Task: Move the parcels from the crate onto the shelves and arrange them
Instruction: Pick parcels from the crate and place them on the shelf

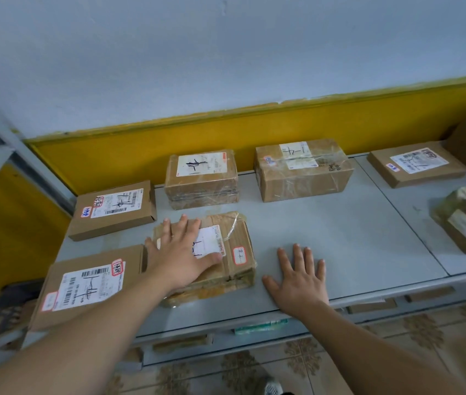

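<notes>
"Where was it sitting?"

"On the grey shelf [340,238], near the front edge: a taped brown parcel [240,240]."

"And the hands?"

"The left hand [182,252] lay flat on top of it, fingers straight, gripping nothing. The right hand [300,283] was spread flat on bare shelf just beside it."

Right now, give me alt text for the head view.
The left hand lies flat on a taped parcel near the front of a grey shelf, the right hand flat on the shelf beside it; other labelled parcels lie around.
</notes>
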A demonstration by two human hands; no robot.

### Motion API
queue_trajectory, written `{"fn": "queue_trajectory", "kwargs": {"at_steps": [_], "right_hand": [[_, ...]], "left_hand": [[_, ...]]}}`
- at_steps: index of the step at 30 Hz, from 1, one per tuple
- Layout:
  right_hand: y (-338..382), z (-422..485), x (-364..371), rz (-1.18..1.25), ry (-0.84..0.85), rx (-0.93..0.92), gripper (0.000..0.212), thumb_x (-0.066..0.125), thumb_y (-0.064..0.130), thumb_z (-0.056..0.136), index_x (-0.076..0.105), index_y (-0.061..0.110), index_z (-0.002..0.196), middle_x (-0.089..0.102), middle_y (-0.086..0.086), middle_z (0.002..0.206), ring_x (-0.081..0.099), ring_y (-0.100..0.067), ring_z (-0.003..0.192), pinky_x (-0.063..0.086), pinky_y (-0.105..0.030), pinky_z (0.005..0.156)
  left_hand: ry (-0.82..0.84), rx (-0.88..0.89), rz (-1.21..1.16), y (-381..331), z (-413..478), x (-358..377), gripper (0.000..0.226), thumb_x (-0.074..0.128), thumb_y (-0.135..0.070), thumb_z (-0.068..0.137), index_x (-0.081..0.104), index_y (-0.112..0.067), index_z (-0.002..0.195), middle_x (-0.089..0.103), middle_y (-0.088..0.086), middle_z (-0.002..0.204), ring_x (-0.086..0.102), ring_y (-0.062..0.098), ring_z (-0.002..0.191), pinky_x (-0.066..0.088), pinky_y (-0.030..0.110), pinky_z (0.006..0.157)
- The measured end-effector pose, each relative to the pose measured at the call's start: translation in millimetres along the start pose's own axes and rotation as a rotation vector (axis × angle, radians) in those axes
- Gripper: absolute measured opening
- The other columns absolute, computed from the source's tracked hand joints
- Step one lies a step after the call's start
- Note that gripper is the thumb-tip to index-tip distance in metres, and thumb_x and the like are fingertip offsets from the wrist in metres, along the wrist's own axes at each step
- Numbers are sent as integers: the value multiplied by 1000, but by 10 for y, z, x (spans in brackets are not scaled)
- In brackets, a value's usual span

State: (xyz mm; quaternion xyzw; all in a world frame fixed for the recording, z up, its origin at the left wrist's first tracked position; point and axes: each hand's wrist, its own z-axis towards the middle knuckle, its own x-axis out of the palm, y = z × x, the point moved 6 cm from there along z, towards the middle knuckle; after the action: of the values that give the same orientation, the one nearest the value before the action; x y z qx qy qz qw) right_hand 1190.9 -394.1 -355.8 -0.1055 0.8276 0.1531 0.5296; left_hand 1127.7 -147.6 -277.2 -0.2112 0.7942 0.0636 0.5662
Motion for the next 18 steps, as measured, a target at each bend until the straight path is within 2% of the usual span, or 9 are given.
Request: {"fn": "queue_trajectory", "kwargs": {"at_steps": [4,8,11,18], "right_hand": [[-16,6,21,-30,14,-22,83,14,73,93,-15,28,157,-26,-10,162,-29,-31,148,-16,-53,119],[-20,-4,7,-15,6,-22,84,16,73,93,-13,28,158,-24,-9,163,-27,-31,148,-16,-53,119],[-23,-2,-1,-7,-1,-21,83,17,73,93,-12,29,158,-23,-9,164,-26,-30,149,-15,-52,120],[-25,-5,5,-3,-11,-23,83,16,74,93,-11,29,158,-23,-9,164,-26,-32,148,-16,-53,119]], "left_hand": [[-9,14,52,12,27,46,105,24,-92,67,-12,-41,151,-26,-8,158,-28,25,144,-3,64,114],[10,53,58,75,25,37,109,23,-93,60,-11,-43,150,-26,-9,158,-29,23,144,-7,62,114],[0,50,64,90,29,33,101,30,-90,68,-11,-45,150,-25,-9,158,-29,22,143,-9,61,114],[-7,19,57,54,-15,26,95,31,-87,74,-11,-45,149,-26,-10,158,-29,21,144,-4,60,116]]}}
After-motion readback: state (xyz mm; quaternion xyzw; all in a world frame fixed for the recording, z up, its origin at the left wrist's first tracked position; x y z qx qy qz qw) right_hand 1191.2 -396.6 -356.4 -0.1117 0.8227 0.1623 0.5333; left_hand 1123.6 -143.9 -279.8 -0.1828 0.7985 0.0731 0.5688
